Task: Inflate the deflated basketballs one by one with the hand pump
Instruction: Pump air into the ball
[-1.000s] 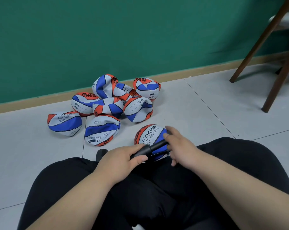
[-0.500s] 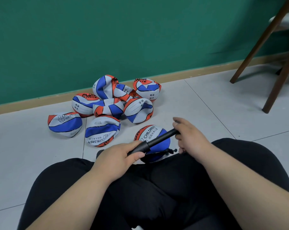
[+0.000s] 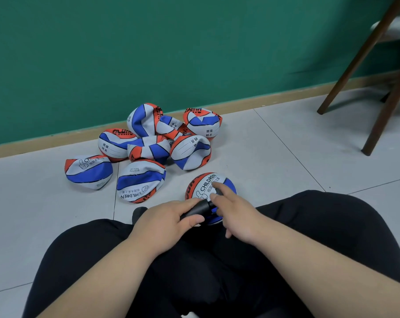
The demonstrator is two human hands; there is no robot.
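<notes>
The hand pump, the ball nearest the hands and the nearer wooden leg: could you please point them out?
hand pump (image 3: 195, 210), head view, black barrel.
ball (image 3: 203, 187), head view, white CHILDREN panel.
nearer wooden leg (image 3: 388, 111), head view, mid-length.

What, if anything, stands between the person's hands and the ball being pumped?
Nothing but the hand pump itself. The left hand grips its black barrel and the right hand holds its handle end, both right over the ball. The flat balls lie apart from it, nearer the wall.
</notes>
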